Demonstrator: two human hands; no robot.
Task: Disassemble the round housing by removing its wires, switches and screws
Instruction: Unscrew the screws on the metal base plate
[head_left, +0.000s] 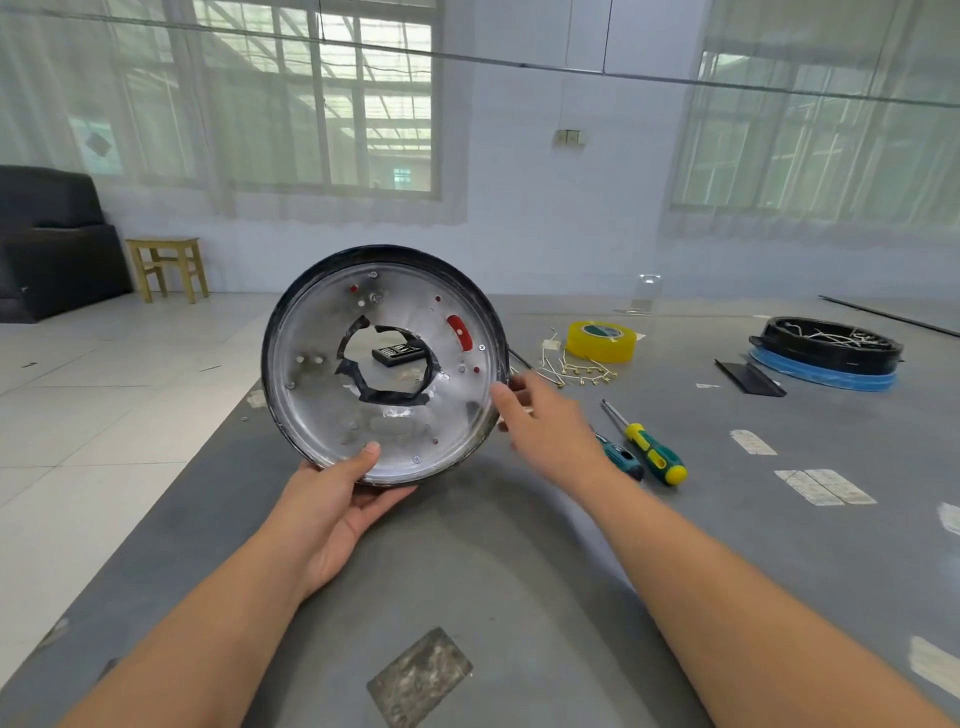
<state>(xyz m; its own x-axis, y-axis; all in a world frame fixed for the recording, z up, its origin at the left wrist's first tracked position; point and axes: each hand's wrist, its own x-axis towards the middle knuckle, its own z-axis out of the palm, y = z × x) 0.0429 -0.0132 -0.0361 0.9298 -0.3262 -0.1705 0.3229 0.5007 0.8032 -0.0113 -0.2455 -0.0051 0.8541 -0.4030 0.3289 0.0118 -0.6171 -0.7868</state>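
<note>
Left hand (332, 499) has the round housing (384, 364) by its near rim, thumb hooked inside, holding it tilted up off the grey table (519, 571). Right hand (540, 426) sits at the housing's right edge, fingers loose and touching the rim, not gripping anything. Looks like an inspection pause; a few screws (415, 459) are left in the plate, so next up is probably grabbing the yellow-green screwdriver (649, 447) just right of the housing. Pulled wires (576, 371) lie beyond that.
</note>
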